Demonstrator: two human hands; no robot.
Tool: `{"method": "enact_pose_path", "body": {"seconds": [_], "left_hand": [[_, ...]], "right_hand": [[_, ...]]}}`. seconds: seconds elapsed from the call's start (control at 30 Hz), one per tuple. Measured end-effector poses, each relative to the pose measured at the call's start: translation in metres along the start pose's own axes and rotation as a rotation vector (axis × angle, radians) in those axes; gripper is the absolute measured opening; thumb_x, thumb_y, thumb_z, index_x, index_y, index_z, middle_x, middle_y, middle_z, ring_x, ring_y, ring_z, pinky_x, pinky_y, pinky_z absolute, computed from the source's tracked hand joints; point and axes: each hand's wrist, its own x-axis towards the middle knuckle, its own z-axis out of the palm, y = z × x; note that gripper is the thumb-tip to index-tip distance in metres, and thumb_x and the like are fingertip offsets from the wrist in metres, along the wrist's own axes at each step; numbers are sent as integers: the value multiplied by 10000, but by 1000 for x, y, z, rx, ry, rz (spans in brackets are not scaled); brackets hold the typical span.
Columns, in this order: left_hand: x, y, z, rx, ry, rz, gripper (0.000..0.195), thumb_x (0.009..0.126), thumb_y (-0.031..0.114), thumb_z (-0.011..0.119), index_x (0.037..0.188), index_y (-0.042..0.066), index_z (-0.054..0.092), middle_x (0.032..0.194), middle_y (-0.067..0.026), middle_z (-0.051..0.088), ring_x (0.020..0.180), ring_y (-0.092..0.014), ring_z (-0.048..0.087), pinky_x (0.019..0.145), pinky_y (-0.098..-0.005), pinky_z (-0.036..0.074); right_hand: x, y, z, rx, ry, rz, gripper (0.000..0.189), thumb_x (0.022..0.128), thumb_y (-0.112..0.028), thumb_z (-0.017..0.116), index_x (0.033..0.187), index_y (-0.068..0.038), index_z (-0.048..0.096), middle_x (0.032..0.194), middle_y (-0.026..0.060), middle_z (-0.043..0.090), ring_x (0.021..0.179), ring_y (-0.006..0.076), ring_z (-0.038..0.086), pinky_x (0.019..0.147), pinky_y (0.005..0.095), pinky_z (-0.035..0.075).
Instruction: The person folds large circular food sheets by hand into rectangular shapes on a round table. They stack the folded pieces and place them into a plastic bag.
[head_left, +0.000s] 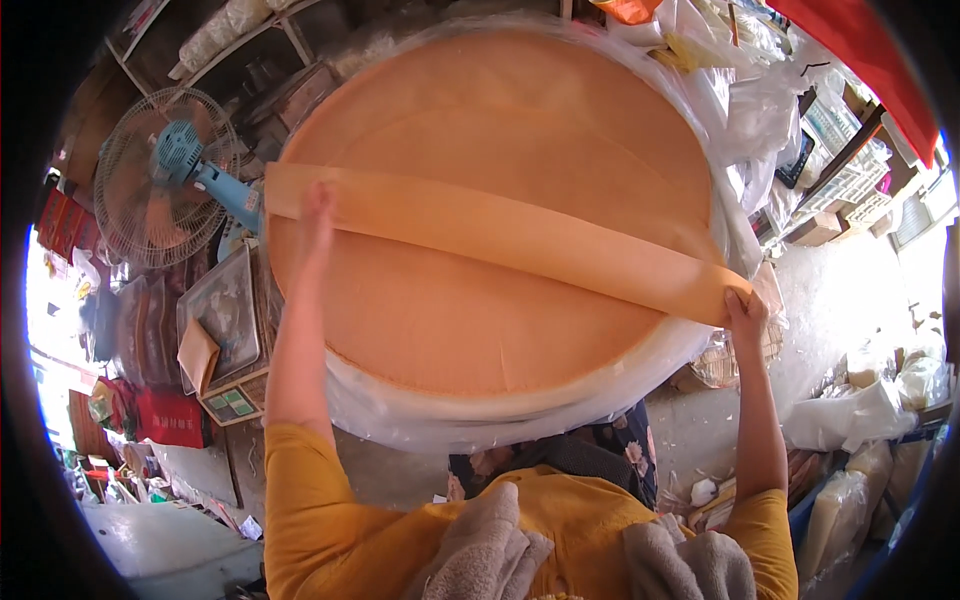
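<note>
A large round stack of thin orange sheets lies in front of me, with clear plastic film around its side. Across it runs a long flat band of the same orange sheet material, apparently folded. My right hand pinches the band's right end just past the rim of the stack, thumb on top. Over the left part of the band is my left hand, blurred by motion. It seems to touch the band, but its finger grip is not clear.
Left of the stack stands a fan with a blue motor housing. Below it are a metal tray, a folded orange sheet and a scale. Plastic bags hang at the upper right. A wicker basket sits under my right hand.
</note>
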Motion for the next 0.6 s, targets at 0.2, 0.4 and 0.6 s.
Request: {"method": "enact_pose_path", "body": {"seconds": [0.2, 0.4, 0.6], "left_hand": [[-33, 7, 77, 1205, -182, 42, 719, 890, 551, 464, 1440, 109, 322, 1498, -152, 290, 1403, -353, 199, 1127, -517, 128], [-39, 29, 85, 1215, -435, -26, 731, 899, 589, 399, 1473, 161, 249, 1545, -99, 191, 1414, -409, 99, 1121, -586, 65], [-98, 52, 142, 1183, -528, 255, 687, 907, 599, 372, 1472, 226, 257, 1544, -95, 200, 1418, -395, 99, 1122, -589, 78]], "right_hand": [[9, -9, 0, -128, -21, -1, 284, 854, -215, 660, 987, 35, 636, 794, 61, 656, 713, 119, 587, 657, 279, 478], [6, -80, 29, -485, 145, -526, 434, 863, -96, 579, 1280, -6, 504, 1337, 166, 505, 1247, 316, 453, 1042, 396, 347], [-25, -117, 100, -744, -393, -664, 465, 928, -234, 485, 1385, -171, 423, 1489, 105, 301, 1406, 330, 202, 1096, 582, 149]]}}
